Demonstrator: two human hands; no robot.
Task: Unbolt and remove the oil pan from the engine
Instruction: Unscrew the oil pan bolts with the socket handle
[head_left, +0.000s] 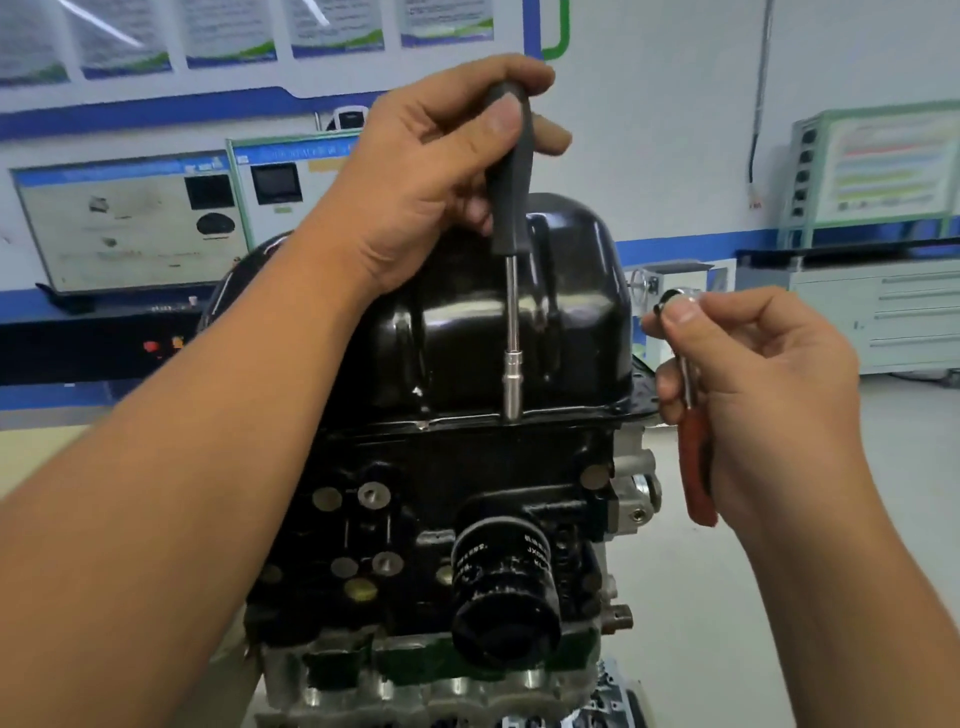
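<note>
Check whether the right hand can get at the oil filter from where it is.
Probably yes. The oil filter juts out bare at the front of the engine, below and left of the right hand, with nothing between them. But that hand grips a ratchet, so it would have to put it down first.

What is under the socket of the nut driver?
The socket stands on the oil pan flange. It covers whatever bolt it may sit on, so none is visible.

Oil pan (519, 312) bulges behind nut driver (511, 332); open right.
</note>
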